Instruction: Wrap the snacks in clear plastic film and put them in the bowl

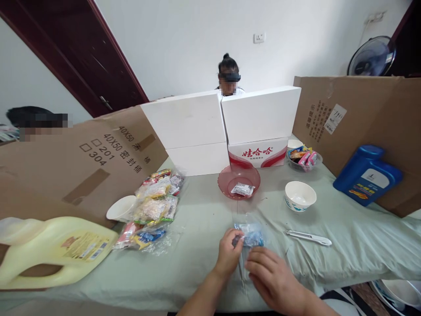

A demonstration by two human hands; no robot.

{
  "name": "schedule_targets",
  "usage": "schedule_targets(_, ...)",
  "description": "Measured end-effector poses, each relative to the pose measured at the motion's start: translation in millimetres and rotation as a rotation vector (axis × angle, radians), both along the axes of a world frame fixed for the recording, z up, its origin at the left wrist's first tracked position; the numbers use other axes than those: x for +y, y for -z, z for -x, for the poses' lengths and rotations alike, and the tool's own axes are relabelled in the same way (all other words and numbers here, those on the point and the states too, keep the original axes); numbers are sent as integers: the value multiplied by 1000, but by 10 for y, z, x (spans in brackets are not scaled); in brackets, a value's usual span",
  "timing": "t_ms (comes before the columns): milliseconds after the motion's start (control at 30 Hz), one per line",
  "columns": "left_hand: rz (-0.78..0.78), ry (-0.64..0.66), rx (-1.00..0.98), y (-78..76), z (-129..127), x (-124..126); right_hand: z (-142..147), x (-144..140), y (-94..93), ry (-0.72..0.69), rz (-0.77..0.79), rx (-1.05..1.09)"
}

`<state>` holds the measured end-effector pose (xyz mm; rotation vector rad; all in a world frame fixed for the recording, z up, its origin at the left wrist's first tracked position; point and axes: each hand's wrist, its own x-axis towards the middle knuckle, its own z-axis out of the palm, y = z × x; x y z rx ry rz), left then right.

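In front of me lies a clear plastic bag with a blue-and-white packet (252, 235) inside. The fingertips of my left hand (227, 252) pinch the bag's left side, and something dark shows near the thumb. My right hand (271, 276) is closed, its fingers curled together at the bag's near right edge; its grip is partly hidden. A strip of clear plastic hangs down between both hands. Beyond the bag, a pink translucent bowl (223, 186) holds a small white printed sachet (242, 189). A white utility knife (309, 237) rests to the right.
Bagged snacks (153, 208) lie left beside a white bowl (121, 209) and yellow jug (79, 245). To the right are a patterned bowl (300, 196), a clear snack bowl (304, 163) and a blue bottle (365, 175). White boxes (194, 123) and cardboard panels (358, 118) surround the table; two people are beyond.
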<state>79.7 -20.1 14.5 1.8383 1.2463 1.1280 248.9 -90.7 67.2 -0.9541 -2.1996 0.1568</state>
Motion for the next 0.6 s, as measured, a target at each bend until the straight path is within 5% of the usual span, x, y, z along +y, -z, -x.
schedule_targets(67, 123, -89, -118, 27, 112, 3, 80, 111, 101, 68, 25, -56)
schedule_targets(200, 174, -380, -336, 164, 591, 61, -225, 356, 556, 544, 89, -166)
schedule_targets(267, 151, -530, -395, 231, 843, 90, -416, 381, 693, 586, 80, -194)
schedule_targets(367, -33, -686, -282, 220, 996, 67, -497, 326, 626, 542, 48, -145)
schedule_targets(433, -214, -569, -109, 105, 899, -8, -404, 298, 472, 467, 51, -97)
schedule_targets(600, -432, 242, 325, -298, 418, -263, -93, 304, 243, 286, 117, -70)
